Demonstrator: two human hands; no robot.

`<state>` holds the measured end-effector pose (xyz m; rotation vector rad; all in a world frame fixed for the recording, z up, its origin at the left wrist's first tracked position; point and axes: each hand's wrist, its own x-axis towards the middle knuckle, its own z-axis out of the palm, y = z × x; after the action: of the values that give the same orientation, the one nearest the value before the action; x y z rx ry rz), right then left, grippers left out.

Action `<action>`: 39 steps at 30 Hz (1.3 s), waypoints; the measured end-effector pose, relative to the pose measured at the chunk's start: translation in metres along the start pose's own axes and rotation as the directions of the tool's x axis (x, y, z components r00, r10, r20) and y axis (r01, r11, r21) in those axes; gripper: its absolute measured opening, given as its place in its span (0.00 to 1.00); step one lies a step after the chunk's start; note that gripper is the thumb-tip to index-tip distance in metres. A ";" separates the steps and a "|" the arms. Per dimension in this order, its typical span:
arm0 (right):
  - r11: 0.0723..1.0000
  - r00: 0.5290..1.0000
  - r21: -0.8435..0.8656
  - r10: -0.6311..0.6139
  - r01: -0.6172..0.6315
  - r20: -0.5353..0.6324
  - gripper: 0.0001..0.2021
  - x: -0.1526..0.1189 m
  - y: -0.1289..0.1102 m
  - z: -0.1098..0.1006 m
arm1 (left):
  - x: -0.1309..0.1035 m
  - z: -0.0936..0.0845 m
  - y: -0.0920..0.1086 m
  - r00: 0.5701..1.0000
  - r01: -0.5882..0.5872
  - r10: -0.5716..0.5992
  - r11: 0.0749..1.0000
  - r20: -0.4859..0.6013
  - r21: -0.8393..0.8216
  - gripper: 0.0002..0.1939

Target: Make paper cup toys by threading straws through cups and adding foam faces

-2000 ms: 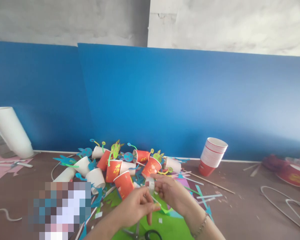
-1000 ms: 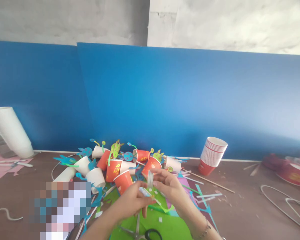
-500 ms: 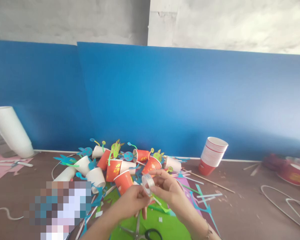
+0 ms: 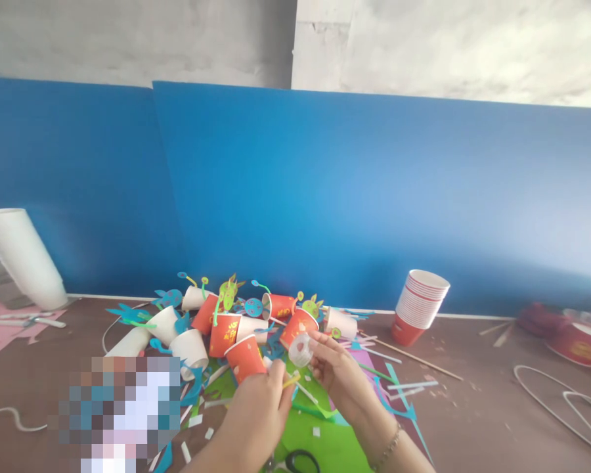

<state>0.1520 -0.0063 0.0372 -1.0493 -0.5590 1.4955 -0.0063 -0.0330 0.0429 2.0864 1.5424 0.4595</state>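
In my right hand (image 4: pixel 339 374) a roll of clear tape (image 4: pixel 300 351) is pinched at its edge between thumb and fingers. My left hand (image 4: pixel 259 407) is closed, with a short yellow straw-like piece (image 4: pixel 291 381) sticking out between thumb and fingers. The two hands are a little apart over green paper (image 4: pixel 342 447). Below them lie scissors (image 4: pixel 303 461), partly hidden by my left arm. Just beyond my left hand is a red paper cup (image 4: pixel 243 358) lying tilted.
Several paper cups with blue and green paper cutouts, such as a white cup (image 4: pixel 190 348), are heaped ahead. A stack of cups (image 4: pixel 421 302) stands right. Thin sticks (image 4: pixel 423 358), paper scraps and a white cable (image 4: pixel 542 369) lie about. A blue panel (image 4: pixel 325 190) rises behind.
My hands have moved apart. The tape roll has turned and shifted slightly right and up with my right hand. The yellow piece now shows in my left hand.
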 end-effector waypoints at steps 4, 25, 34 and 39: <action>1.000 1.000 -0.002 0.021 -0.021 0.021 0.22 0.001 -0.003 -0.001 | -0.001 -0.001 -0.001 0.997 -0.073 0.075 0.994 0.022 -0.083 0.03; 0.982 0.978 -0.117 -0.127 0.147 0.169 0.21 -0.014 -0.011 0.004 | 0.012 -0.008 0.002 0.962 0.164 0.011 0.776 0.274 -0.609 0.18; 0.946 0.912 -0.202 -0.163 0.252 0.377 0.21 -0.025 -0.010 0.009 | 0.017 -0.002 -0.007 0.943 0.174 0.068 0.736 0.327 -0.655 0.19; 0.920 0.888 -0.256 -0.167 0.297 0.428 0.22 -0.032 -0.012 0.009 | 0.021 -0.004 -0.011 0.959 0.142 0.073 0.713 0.274 -0.687 0.23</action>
<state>0.1490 -0.0320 0.0611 -0.8730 -1.2092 1.4344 -0.0106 -0.0095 0.0397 1.4346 1.0031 0.5907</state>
